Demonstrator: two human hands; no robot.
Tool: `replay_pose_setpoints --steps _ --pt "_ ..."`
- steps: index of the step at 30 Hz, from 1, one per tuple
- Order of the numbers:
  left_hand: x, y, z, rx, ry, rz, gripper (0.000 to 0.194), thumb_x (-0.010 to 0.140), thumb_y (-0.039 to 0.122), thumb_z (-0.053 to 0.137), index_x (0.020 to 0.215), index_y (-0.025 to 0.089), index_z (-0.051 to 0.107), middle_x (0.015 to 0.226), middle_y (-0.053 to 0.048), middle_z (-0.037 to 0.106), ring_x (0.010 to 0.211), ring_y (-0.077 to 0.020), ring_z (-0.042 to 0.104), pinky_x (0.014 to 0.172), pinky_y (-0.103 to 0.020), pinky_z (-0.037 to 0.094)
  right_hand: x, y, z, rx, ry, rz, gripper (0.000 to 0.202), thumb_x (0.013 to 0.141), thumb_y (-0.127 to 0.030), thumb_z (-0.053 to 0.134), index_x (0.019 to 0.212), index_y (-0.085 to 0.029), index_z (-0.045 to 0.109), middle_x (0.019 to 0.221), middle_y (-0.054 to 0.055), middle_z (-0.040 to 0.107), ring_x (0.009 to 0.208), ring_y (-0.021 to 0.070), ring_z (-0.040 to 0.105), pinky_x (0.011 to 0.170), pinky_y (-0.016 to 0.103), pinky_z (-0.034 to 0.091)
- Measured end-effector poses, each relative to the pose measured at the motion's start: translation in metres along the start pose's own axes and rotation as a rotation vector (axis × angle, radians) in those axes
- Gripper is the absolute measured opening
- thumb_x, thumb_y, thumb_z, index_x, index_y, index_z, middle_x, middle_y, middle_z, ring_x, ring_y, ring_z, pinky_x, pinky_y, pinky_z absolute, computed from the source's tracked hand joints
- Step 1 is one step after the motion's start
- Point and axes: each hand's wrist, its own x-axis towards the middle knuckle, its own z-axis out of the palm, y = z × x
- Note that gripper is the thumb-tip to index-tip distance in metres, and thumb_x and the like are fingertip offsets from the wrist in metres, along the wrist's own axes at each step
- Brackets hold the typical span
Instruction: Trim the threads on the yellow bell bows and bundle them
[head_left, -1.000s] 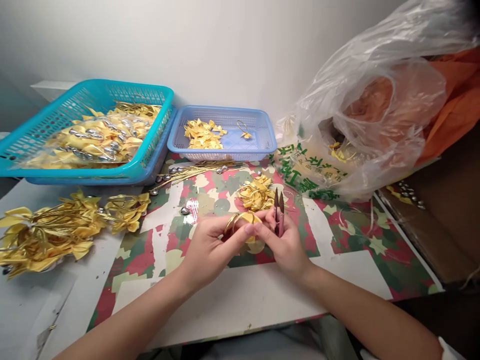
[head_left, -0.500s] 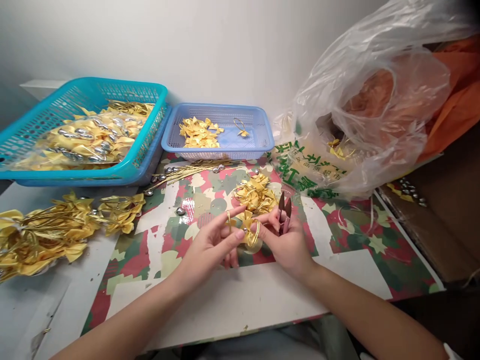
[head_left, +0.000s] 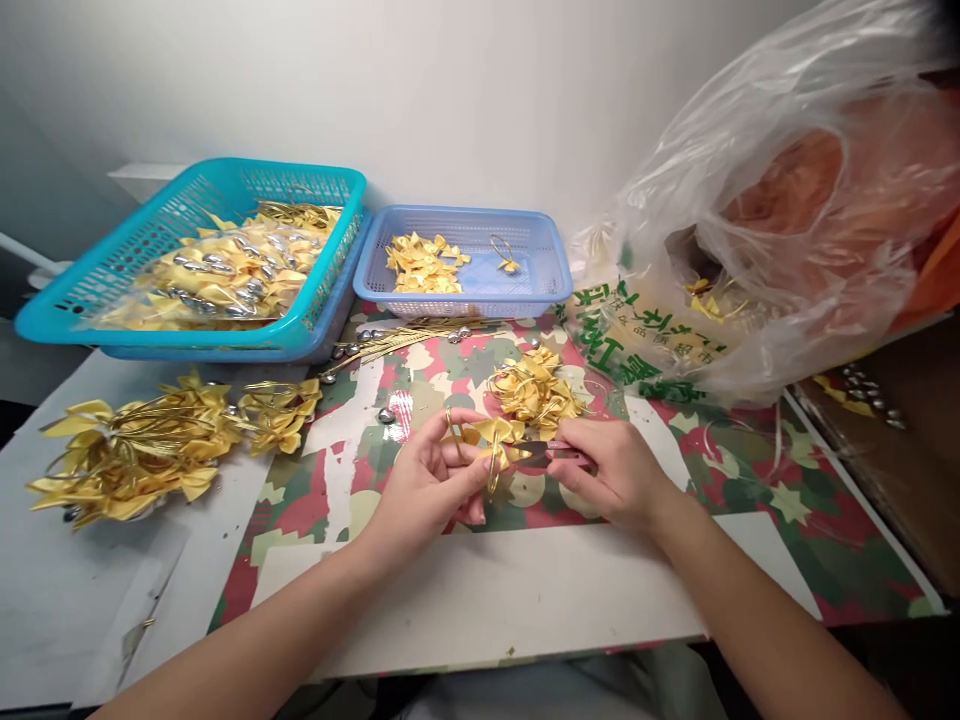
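While the tabletop (head_left: 525, 590) carried two baskets, the left hand (head_left: 427, 485) pinched a yellow ribbon bow (head_left: 491, 436) in a closed grip above it, and the right hand (head_left: 619, 470) clenched small snips (head_left: 544, 451), blades touching the bow.

Both hands (head_left: 525, 470) close together, fingers pinched

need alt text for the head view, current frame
A person's left hand pinches a small yellow ribbon bow while the right hand brings thread snips to it, over a patterned mat. Behind lie a loose pile of bows, two blue baskets of them, and a clear plastic bag at right.
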Motion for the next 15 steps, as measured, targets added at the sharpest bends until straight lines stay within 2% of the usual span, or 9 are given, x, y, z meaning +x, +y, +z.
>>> replay_pose_setpoints --steps 4,7,15 --pt "-0.0035 0.0027 0.0039 0.025 0.017 -0.032 0.048 0.074 0.040 0.075 0.109 0.023 0.047 0.066 0.004 0.065 0.039 -0.0083 0.057 0.039 -0.017 0.044 0.0012 -0.0025 0.0062 -0.180 0.085 -0.109 0.043 0.093 -0.049 0.048 0.061 -0.022 0.038 0.052 -0.004 0.040 0.046 0.0107 0.033 0.048 0.026 0.023" --pt "-0.0052 0.0038 0.0064 0.031 0.010 -0.049 0.048 0.074 0.038 0.075 0.110 0.024 0.046 0.069 0.003 0.067 0.041 -0.0080 0.058 0.039 -0.016 0.042 0.0002 -0.0048 0.0096 -0.299 0.100 -0.158 0.047 0.094 -0.053 0.047 0.060 -0.021 0.042 0.052 -0.003 0.043 0.047 0.0114 0.035 0.049 0.027 0.023" --pt "-0.0060 0.0045 0.0078 -0.012 0.014 -0.036 0.049 0.076 0.033 0.074 0.112 0.024 0.043 0.066 0.006 0.064 0.042 -0.0067 0.057 0.040 -0.014 0.043 0.0001 -0.0046 0.0069 -0.400 0.153 -0.256 0.046 0.095 -0.050 0.049 0.060 -0.020 0.045 0.051 -0.002 0.045 0.047 0.0119 0.037 0.049 0.028 0.024"
